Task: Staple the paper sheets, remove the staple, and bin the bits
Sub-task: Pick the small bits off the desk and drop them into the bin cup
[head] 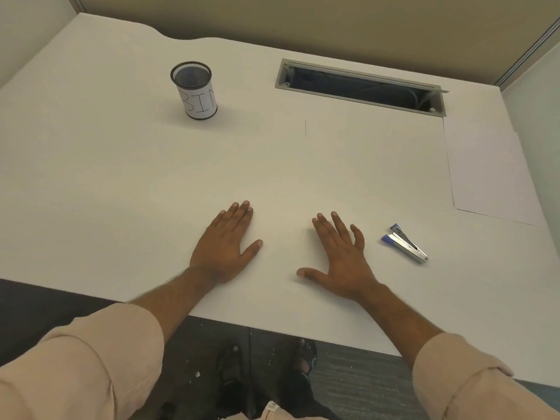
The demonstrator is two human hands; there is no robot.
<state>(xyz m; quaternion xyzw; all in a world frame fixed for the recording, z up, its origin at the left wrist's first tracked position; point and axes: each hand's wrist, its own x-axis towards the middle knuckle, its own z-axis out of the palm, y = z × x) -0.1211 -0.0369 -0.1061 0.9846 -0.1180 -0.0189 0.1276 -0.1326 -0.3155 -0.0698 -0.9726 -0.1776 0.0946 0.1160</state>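
- The left hand lies flat, palm down, on the white desk, fingers straight and close together, thumb spread out toward 3 o'clock; it holds nothing.
- The right hand also lies flat on the desk, fingers straight and fanned apart, thumb stretched out toward 9 o'clock; it holds nothing.
- The two hands sit side by side near the desk's 6 o'clock edge, apart from each other, with bare desk between the thumbs.
- A small stapler, chrome with blue ends, lies on its side on the desk at 3 o'clock from the right hand, near it but not touching. Its blue ends point toward 10 o'clock, its metal tip toward 4 o'clock.
- White paper sheets lie flat on the desk at about 1 o'clock from the right hand, well apart from it, reaching to the desk's right edge; how many sheets there are cannot be told.
- A black mesh cup wrapped in a white label reading "BIN" stands upright at about 11 o'clock from the left hand, well apart.
- An open grey cable tray is set into the desk at 12 o'clock from the right hand.
- Rolled-up beige sleeves cover both forearms.
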